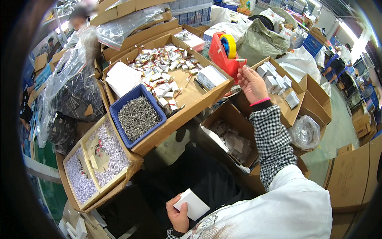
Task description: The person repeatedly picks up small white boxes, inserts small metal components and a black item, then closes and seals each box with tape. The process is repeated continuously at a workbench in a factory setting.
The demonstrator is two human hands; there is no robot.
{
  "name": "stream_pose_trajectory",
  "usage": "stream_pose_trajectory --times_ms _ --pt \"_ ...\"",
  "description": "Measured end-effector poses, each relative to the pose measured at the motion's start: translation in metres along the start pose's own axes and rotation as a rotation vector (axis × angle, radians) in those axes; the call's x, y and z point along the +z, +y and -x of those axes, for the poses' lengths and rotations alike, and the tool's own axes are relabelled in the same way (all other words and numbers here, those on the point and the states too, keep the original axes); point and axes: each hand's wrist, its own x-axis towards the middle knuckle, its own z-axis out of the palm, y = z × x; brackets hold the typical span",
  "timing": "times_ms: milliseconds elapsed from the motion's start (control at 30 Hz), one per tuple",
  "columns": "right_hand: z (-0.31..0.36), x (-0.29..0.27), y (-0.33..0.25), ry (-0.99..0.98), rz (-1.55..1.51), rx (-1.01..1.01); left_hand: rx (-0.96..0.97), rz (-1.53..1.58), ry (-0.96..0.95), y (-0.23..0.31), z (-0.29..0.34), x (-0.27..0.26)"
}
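Note:
Low in front of me, my left hand (178, 217) grips a flat white square box (192, 204), thumb on its top face. My right hand (253, 84) reaches out to the red tape dispenser (222, 57), which carries a yellow-cored roll of tape (228, 46). Its thumb and forefinger are pinched together at the dispenser's cutting edge, on the tape's end; the strip itself is hardly visible. Just left of the dispenser, a stack of white cards or flat boxes (211, 77) lies in the corner of a large cardboard tray (185, 104).
Wired white battery-like cells (165, 63) fill much of the tray, beside a blue bin (115, 113) of small metal parts. At left stands a divided wooden box (88, 155) of small white pieces. Right of my arm, an open carton (298, 105) holds small white boxes; another (215, 115) stands below.

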Motion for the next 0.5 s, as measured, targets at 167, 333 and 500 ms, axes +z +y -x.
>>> stream_pose_trajectory --times_ms 167,333,500 --pt "-0.006 0.008 0.026 0.038 -0.177 -0.066 0.015 -0.044 0.0 0.004 0.002 0.0" --pt "-0.004 -0.001 0.024 -0.06 -0.222 -0.064 0.052 -0.073 0.234 0.012 0.0 -0.004" --pt "0.021 0.004 0.034 0.019 -0.188 -0.065 0.036 0.001 0.224 0.019 -0.002 -0.007"
